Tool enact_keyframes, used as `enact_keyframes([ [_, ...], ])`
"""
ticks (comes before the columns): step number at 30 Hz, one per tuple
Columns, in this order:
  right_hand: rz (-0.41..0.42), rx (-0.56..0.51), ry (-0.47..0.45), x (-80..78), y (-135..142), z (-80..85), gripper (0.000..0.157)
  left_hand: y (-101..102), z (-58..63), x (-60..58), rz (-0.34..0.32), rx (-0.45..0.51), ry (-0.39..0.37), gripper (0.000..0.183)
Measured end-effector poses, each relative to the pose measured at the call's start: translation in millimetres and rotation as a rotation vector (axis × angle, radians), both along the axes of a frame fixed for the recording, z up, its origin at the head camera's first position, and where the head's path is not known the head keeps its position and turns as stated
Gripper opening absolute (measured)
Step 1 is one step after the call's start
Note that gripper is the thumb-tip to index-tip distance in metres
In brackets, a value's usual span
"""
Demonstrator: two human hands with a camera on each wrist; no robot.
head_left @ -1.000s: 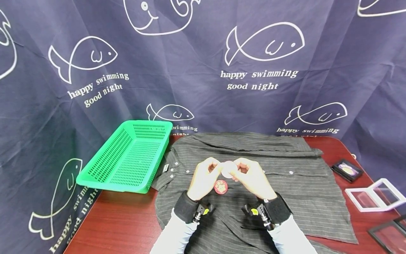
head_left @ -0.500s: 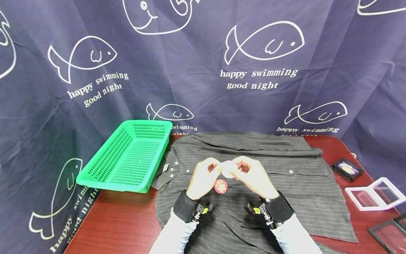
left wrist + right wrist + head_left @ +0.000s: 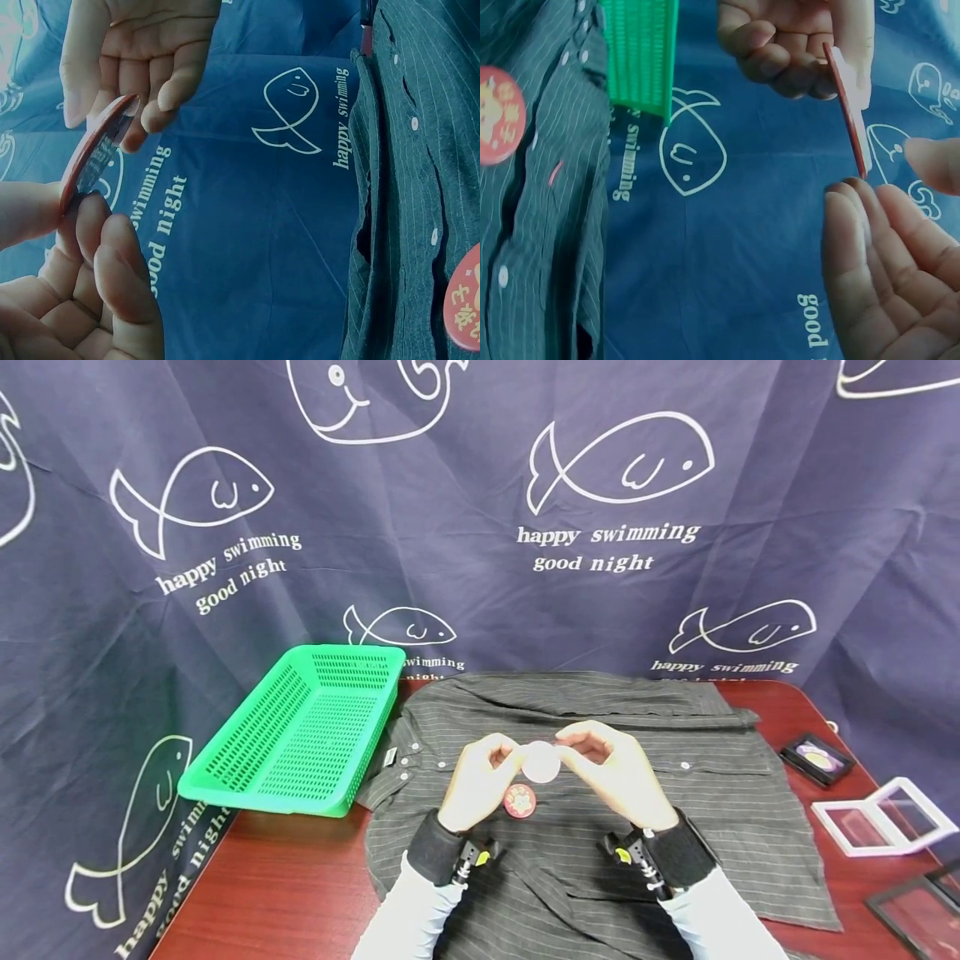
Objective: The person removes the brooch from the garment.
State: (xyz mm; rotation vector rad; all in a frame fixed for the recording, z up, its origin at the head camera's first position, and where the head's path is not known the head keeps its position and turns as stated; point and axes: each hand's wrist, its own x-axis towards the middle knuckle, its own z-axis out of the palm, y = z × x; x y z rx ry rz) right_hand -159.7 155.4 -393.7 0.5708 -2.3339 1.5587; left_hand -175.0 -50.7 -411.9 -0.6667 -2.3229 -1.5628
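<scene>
A round badge (image 3: 541, 762) with a pale face in the head view is held up over the dark striped shirt (image 3: 720, 827). My left hand (image 3: 480, 783) pinches it between thumb and fingers. Edge-on in the left wrist view, the badge (image 3: 94, 150) shows a red rim and a shiny back. My right hand (image 3: 618, 772) is at its other side; in the right wrist view, that hand's (image 3: 892, 270) fingertips are right at the badge's (image 3: 847, 112) edge, with the thumb apart from it. A red round badge (image 3: 520, 802) with a gold figure lies on the shirt, beside the left hand.
A green mesh basket (image 3: 322, 743) stands at the left of the red-brown table (image 3: 300, 877). At the right are a small black case (image 3: 817, 760), an open white frame (image 3: 885, 818) and a dark frame (image 3: 918, 910). A fish-print curtain (image 3: 465, 527) hangs behind.
My right hand has loosened from the badge and shifted slightly right, its thumb coming off the face. The left hand keeps holding the badge in nearly the same place.
</scene>
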Motion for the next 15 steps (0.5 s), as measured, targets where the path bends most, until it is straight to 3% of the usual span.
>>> enact_keyframes([
  [4, -0.048, 0.048, 0.086, 1.7, 3, -1.3, 0.016, -2, 0.3, -0.3, -0.002, 0.010, -0.005, 0.013],
  [9, -0.038, 0.086, 0.227, 3.1, 6, -5.6, 0.023, -4, 0.0, -0.9, -0.002, 0.026, -0.018, 0.012],
  [15, -0.042, 0.219, 0.420, 3.3, 10, -13.0, 0.033, -6, 0.6, -1.1, 0.005, 0.017, -0.021, 0.011],
])
